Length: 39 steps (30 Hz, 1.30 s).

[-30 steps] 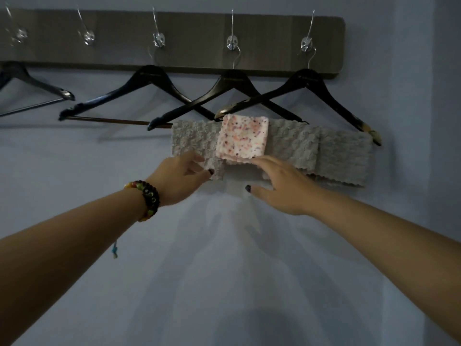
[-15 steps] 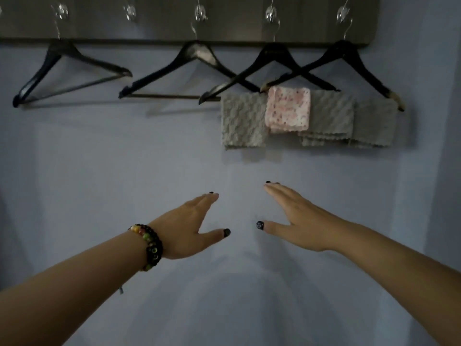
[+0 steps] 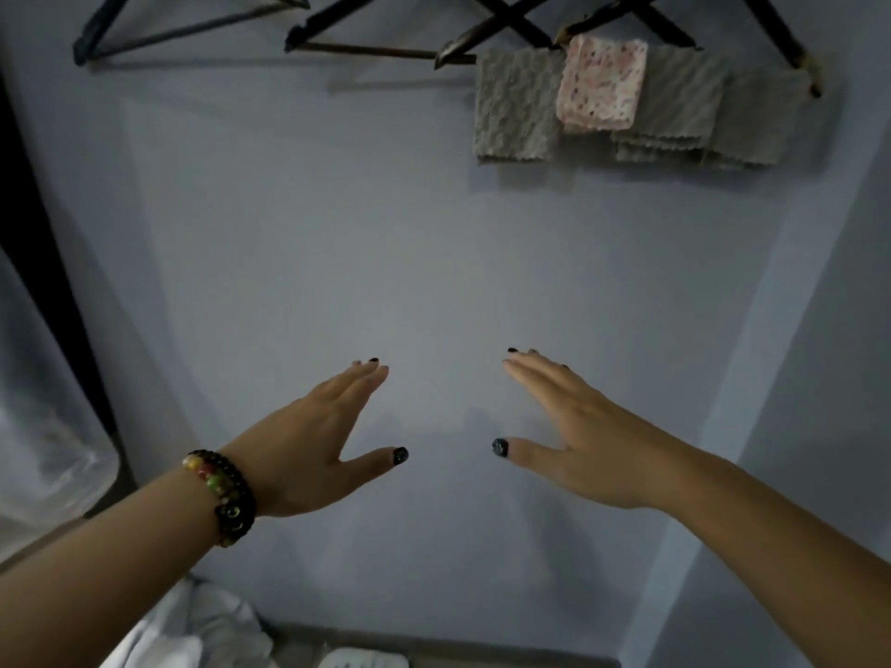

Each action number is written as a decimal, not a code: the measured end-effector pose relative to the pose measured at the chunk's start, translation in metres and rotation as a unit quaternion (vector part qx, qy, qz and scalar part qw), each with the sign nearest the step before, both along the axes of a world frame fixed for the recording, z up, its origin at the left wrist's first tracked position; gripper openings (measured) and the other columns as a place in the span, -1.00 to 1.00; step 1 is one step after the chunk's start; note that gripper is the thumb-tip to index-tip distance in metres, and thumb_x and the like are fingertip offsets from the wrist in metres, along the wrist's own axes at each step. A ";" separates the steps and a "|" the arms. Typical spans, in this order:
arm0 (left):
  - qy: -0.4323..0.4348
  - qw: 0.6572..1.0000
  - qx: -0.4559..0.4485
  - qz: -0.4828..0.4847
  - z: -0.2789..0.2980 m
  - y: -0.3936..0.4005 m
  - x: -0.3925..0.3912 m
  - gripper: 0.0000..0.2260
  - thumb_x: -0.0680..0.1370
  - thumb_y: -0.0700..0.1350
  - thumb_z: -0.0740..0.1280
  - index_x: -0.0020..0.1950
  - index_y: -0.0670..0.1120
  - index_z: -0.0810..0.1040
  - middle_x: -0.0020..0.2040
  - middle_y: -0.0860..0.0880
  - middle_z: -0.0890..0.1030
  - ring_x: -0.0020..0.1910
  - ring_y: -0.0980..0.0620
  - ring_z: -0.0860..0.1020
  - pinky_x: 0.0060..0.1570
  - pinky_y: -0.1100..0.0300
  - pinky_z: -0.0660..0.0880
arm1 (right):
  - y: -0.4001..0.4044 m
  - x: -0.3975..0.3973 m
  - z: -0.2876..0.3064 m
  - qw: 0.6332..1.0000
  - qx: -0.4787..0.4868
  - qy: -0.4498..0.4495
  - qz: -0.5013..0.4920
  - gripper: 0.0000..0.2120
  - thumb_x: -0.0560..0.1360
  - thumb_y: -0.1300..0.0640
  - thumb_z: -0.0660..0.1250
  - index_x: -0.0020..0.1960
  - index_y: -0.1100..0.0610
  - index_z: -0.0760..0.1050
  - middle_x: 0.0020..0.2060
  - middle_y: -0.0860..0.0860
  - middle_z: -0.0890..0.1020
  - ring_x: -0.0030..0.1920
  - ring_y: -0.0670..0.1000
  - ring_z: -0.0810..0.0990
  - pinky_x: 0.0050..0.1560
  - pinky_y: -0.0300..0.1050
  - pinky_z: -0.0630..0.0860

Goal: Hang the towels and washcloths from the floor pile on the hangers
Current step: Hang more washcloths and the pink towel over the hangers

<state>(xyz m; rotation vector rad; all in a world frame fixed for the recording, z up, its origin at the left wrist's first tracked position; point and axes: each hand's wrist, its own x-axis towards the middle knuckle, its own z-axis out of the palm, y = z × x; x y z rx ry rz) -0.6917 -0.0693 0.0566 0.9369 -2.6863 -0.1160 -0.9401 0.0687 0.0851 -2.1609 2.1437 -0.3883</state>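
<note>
A pink speckled washcloth [image 3: 601, 82] hangs over the hanger bars at the top right, in front of grey textured washcloths [image 3: 518, 110] draped to either side of it. Black hangers [image 3: 366, 48] line the top edge, their upper parts cut off. My left hand [image 3: 320, 445], with a beaded bracelet at the wrist, and my right hand [image 3: 566, 431] are held out flat against the blue wall, well below the cloths, fingers spread and empty. White cloth of the floor pile [image 3: 193, 629] shows at the bottom left.
A bare blue wall [image 3: 434, 257] fills the middle. A dark vertical edge [image 3: 43, 262] and pale sheeting [image 3: 43, 441] stand at the left. A wall corner [image 3: 752, 378] runs down the right. A small white item [image 3: 364, 660] lies by the skirting at the bottom.
Both hands have let go of the pink washcloth and dropped well below the hangers. The view has tilted down, so the rack has left the top and the floor pile appears.
</note>
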 end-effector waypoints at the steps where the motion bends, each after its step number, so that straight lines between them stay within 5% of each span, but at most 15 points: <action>1: 0.003 1.000 -0.001 0.006 -0.008 0.007 0.007 -0.12 0.37 0.49 -0.03 0.57 0.11 -0.17 0.56 0.19 -0.10 0.47 0.32 -0.11 0.43 0.33 -0.06 | 0.004 0.007 -0.007 1.000 0.006 -0.002 0.010 -0.21 0.51 -0.34 0.08 0.55 -0.10 -0.24 0.47 -0.34 -0.22 0.39 -0.38 -0.34 0.42 -0.28 -0.23; 12: -0.035 0.995 0.045 0.078 -0.096 0.109 0.073 -0.04 0.30 0.56 -0.22 0.57 0.05 -0.18 0.56 0.11 -0.14 0.52 0.19 -0.17 0.44 0.30 -0.17 | 0.045 0.071 -0.097 0.991 0.081 -0.069 0.083 -0.23 0.57 -0.23 0.14 0.55 -0.06 -0.26 0.49 -0.28 -0.26 0.43 -0.29 -0.29 0.45 -0.25 -0.20; 16: -0.029 0.991 0.068 0.110 -0.139 0.141 0.094 -0.17 0.46 0.45 0.01 0.58 0.06 -0.17 0.58 0.10 -0.11 0.54 0.17 -0.17 0.45 0.29 -0.17 | 0.064 0.086 -0.141 0.986 0.119 -0.079 0.087 -0.23 0.58 -0.16 0.17 0.56 0.00 -0.26 0.52 -0.18 -0.26 0.51 -0.17 -0.27 0.47 -0.21 -0.18; 21: -0.057 0.985 0.097 0.135 -0.179 0.176 0.110 -0.18 0.47 0.42 0.00 0.57 0.02 -0.17 0.53 0.11 -0.17 0.50 0.16 -0.23 0.41 0.28 -0.21 | 0.092 0.109 -0.189 0.979 0.163 -0.094 0.079 -0.21 0.57 -0.12 0.22 0.56 0.03 -0.21 0.54 -0.12 -0.23 0.53 -0.10 -0.21 0.47 -0.19 -0.12; 28: -0.104 0.977 0.107 0.153 -0.226 0.209 0.156 -0.22 0.51 0.42 -0.02 0.55 -0.10 0.18 0.53 -0.06 0.23 0.50 0.02 0.08 0.43 0.00 0.17 | 0.116 0.147 -0.232 0.968 0.215 -0.096 0.083 -0.24 0.58 -0.10 0.19 0.57 0.03 -0.21 0.54 -0.11 -0.24 0.53 -0.08 -0.23 0.47 -0.17 -0.13; 33: -0.061 0.969 0.162 0.175 -0.246 0.210 0.200 -0.19 0.46 0.45 -0.14 0.59 -0.01 -0.04 0.56 0.07 -0.06 0.53 0.13 -0.12 0.48 0.20 -0.05 | 0.104 0.193 -0.249 0.959 0.251 -0.097 0.091 -0.27 0.60 -0.09 0.16 0.57 0.03 -0.22 0.53 -0.11 -0.26 0.53 -0.07 -0.25 0.48 -0.15 -0.12; 39: -0.054 0.962 0.186 0.193 -0.269 0.184 0.275 -0.17 0.43 0.44 -0.30 0.58 -0.01 -0.10 0.57 0.08 -0.10 0.53 0.15 -0.16 0.45 0.28 -0.16 | 0.065 0.277 -0.274 0.952 0.273 -0.107 0.092 -0.29 0.60 -0.05 0.16 0.57 0.05 -0.19 0.54 -0.10 -0.23 0.54 -0.07 -0.22 0.48 -0.15 -0.07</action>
